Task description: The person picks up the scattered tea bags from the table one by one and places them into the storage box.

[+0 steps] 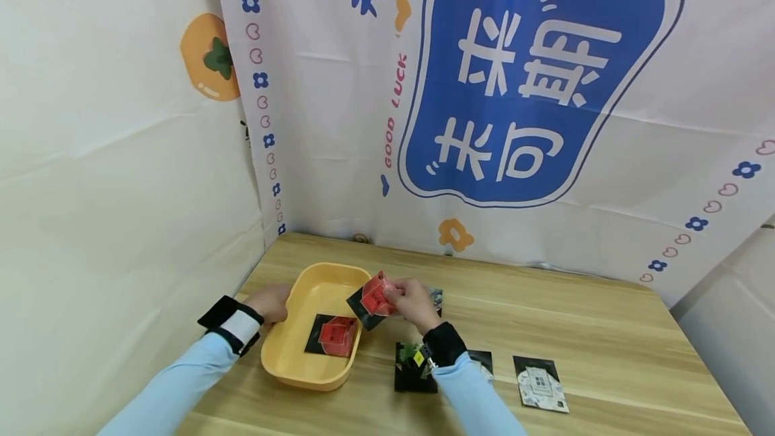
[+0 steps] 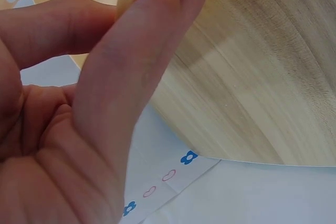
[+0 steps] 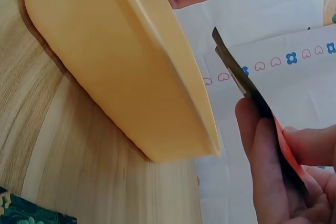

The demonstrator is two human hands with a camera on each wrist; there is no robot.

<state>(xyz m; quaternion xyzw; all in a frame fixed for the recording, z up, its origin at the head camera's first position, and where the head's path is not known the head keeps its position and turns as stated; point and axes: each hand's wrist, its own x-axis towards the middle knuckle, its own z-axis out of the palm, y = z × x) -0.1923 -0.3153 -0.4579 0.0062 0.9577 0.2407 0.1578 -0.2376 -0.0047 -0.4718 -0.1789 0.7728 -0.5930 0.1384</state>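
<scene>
A yellow plastic basin (image 1: 275, 360) stands on the left of the table, and my left hand (image 1: 270, 303) grips its left rim between thumb and fingers. In the left wrist view, the left hand (image 2: 105, 87) pinches the basin's edge. My right hand (image 1: 414, 303) pinches a red-and-black flat packet (image 1: 371, 300) above the basin's right rim. The right wrist view catches this packet (image 3: 252, 90) nearly edge-on between the right thumb and fingers. Inside the basin lies another red-and-black packet (image 1: 334, 336), flat on the bottom.
A dark packet with green (image 1: 407, 381) lies under the right wrist. Right of it are a partly hidden packet (image 1: 484, 362) and a black-and-white packet (image 1: 541, 385). Another packet (image 1: 436, 298) shows behind the right hand. A printed cloth (image 1: 339, 120) hangs behind the table.
</scene>
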